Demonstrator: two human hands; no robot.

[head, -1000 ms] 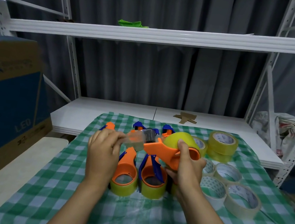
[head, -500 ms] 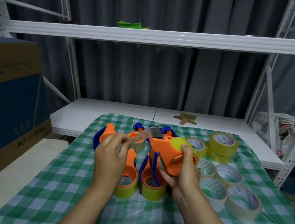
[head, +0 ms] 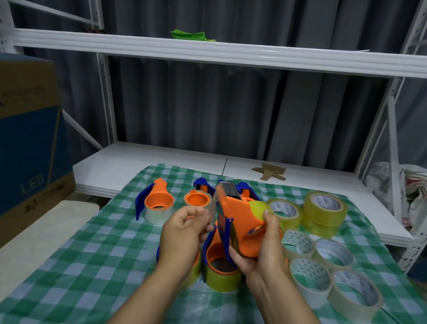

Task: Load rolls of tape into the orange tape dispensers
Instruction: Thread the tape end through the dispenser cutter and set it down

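My right hand (head: 262,252) grips an orange tape dispenser (head: 236,219) with a yellow roll (head: 256,208) in it, lifted above the checked cloth. My left hand (head: 184,227) pinches the clear tape end (head: 213,204) that runs up to the dispenser's blade end. Below my hands stand two loaded orange dispensers, one (head: 220,265) in the middle and one partly hidden under my left wrist. Another loaded dispenser (head: 157,203) stands to the left. Loose tape rolls (head: 309,277) lie to the right.
A green checked cloth (head: 110,263) covers the table. More dispensers (head: 198,196) sit at the back. A stacked pair of yellow rolls (head: 324,208) stands at back right. A large cardboard box (head: 1,154) is at the left, a white shelf board (head: 150,162) behind.
The dispenser has turned more upright in my right hand. My left hand has come lower and nearer the dispenser with the tape end. The head view has shifted slightly.
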